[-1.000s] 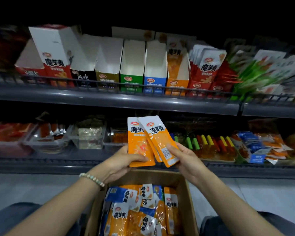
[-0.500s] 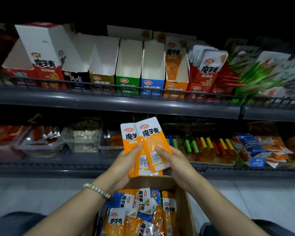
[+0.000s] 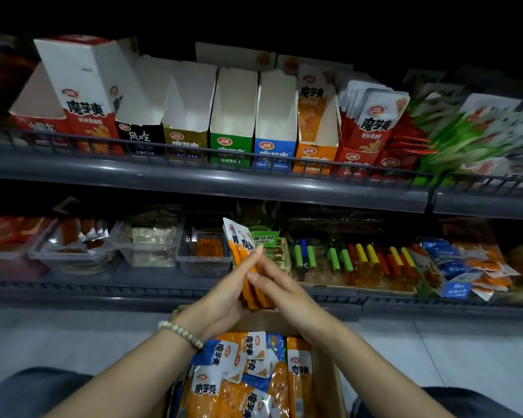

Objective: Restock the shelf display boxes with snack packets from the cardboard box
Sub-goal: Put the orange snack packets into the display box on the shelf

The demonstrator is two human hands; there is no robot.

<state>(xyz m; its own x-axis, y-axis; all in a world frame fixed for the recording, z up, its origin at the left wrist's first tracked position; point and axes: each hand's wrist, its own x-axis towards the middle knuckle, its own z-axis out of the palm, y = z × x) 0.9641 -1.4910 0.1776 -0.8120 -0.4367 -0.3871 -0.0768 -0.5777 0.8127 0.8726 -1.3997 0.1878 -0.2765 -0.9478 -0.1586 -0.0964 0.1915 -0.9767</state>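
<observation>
While the left hand (image 3: 221, 300) and right hand (image 3: 287, 288) press the orange packets (image 3: 242, 239) between straight fingers (image 3: 249, 262) just above the cardboard box (image 3: 326, 381), I judge the stack is being squared; next, lift it into the orange display box (image 3: 314, 155).

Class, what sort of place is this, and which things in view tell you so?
Most likely a shop aisle, perhaps a small supermarket: long grey shelves with a front rail, a row of branded display boxes, and an open cardboard box full of snack packets.
</observation>
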